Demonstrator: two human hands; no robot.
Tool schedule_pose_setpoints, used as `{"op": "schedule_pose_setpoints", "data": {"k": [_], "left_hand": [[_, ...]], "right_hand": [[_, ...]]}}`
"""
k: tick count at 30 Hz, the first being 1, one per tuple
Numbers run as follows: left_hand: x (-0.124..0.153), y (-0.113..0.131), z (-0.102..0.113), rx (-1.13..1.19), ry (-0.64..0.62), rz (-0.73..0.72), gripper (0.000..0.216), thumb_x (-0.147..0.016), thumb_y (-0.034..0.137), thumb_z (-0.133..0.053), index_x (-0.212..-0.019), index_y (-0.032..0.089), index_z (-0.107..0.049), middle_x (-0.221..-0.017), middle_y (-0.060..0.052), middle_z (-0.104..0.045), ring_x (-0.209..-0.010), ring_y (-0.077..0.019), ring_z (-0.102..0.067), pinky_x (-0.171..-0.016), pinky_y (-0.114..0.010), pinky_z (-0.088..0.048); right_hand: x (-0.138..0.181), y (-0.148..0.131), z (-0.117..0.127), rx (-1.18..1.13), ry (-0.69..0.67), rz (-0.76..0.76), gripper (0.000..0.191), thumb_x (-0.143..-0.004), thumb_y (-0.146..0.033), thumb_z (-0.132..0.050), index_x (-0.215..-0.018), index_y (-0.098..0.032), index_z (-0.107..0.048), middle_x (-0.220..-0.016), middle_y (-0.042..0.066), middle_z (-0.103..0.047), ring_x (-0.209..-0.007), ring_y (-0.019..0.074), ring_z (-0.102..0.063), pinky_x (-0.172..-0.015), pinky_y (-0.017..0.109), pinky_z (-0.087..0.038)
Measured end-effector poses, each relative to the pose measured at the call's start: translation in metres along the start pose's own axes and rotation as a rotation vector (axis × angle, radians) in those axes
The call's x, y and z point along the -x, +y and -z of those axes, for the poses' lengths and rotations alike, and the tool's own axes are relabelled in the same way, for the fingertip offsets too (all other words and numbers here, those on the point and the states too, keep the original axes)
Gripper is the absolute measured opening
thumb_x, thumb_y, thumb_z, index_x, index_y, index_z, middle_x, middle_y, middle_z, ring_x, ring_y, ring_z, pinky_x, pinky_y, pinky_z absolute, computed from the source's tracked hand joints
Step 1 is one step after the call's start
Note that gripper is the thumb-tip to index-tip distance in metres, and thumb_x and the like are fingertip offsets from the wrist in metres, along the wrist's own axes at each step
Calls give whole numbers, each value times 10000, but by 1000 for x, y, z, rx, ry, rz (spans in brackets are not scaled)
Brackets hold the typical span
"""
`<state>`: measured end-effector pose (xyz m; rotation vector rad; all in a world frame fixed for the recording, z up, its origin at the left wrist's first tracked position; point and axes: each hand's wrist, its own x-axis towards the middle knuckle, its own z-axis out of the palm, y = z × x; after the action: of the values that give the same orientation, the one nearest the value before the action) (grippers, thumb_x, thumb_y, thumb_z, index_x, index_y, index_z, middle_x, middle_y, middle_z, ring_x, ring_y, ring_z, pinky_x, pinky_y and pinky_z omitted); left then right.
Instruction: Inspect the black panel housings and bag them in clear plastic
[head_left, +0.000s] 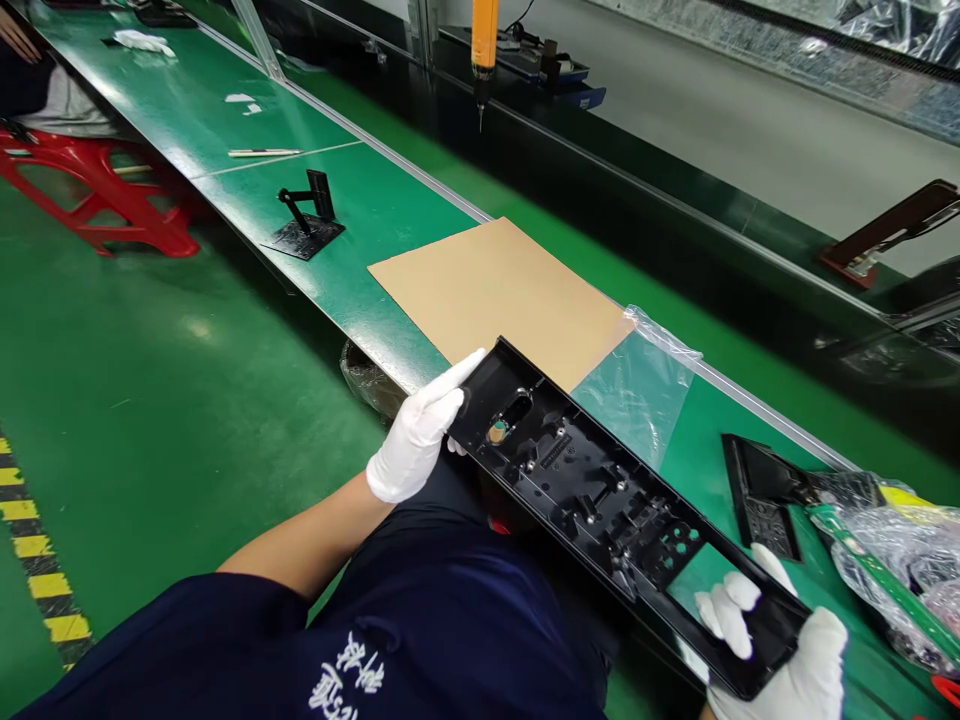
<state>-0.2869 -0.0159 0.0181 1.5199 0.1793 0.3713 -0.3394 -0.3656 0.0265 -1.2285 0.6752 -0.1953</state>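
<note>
Fingers of both gloved hands (left hand [418, 430], right hand [780, 650]) grip black panel [600, 500], lying diagonally upper-left to lower-right.

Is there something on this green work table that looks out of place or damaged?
Nothing looks damaged. The clear plastic bag lies crumpled, partly under the brown cardboard sheet. Both white-gloved hands, left and right, hold the long black plastic panel.

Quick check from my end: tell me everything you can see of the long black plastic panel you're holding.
The long black plastic panel is a narrow glossy moulded strip, inner side up, with ribs, screw posts, an oval slot, a small round brass-coloured part and a rectangular window near one end. It slants over the green table's edge, above the lap. The gloved left hand grips its far end, the gloved right hand its near end.
</note>
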Motion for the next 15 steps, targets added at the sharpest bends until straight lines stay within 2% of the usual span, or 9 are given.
{"op": "schedule_pose_setpoints", "data": {"k": [3, 6, 9, 12, 15], "left_hand": [[-1, -1, 0, 2, -1, -6, 577, -901, 515, -634, -1349, 150, -654, -893, -83, -738, -823, -244, -697, -669, -318, -619], [-2, -2, 0, 8, -10, -9, 579, -900, 524, -634, -1342, 151, -659, -851, -80, -730, -800, -241, -699, -651, -314, -620], [-2, -3, 0, 46, -51, 38, 615, -908, 533, -620, -1388, 150, -622, -697, -45, -679, -615, -199, -644, -520, -284, -567], [-2, -3, 1, 115, -110, 135, 675, -911, 533, -605, -1457, 141, -548, -543, 11, -580, -412, -131, -483, -376, -237, -428], [-2, 0, 1, 158, -132, 211, 715, -904, 527, -606, -1482, 118, -508, -503, 24, -551, -363, -104, -425, -339, -208, -355]], "right_hand": [[-1, -1, -1, 5, -1, -9, 847, -549, -803, -788, -1190, -267, -651, -715, -21, -359, -514, 39, -293, -505, 268, -421], [-1, -1, 0, 9, -19, -17, 885, -524, -801, -808, -1213, -272, -638, -719, -25, -371, -505, 44, -308, -488, 264, -415], [0, -3, -1, 14, -37, -21, 854, -570, -782, -792, -1236, -272, -630, -731, -30, -386, -474, 27, -275, -475, 255, -404], [2, -3, -3, 50, -26, -39, 801, -655, -750, -732, -1304, -299, -601, -740, -29, -409, -448, 27, -252, -464, 245, -378], [3, -1, -4, 76, 18, -35, 741, -719, -703, -657, -1335, -296, -586, -718, -5, -418, -476, 61, -292, -490, 253, -386]]}}
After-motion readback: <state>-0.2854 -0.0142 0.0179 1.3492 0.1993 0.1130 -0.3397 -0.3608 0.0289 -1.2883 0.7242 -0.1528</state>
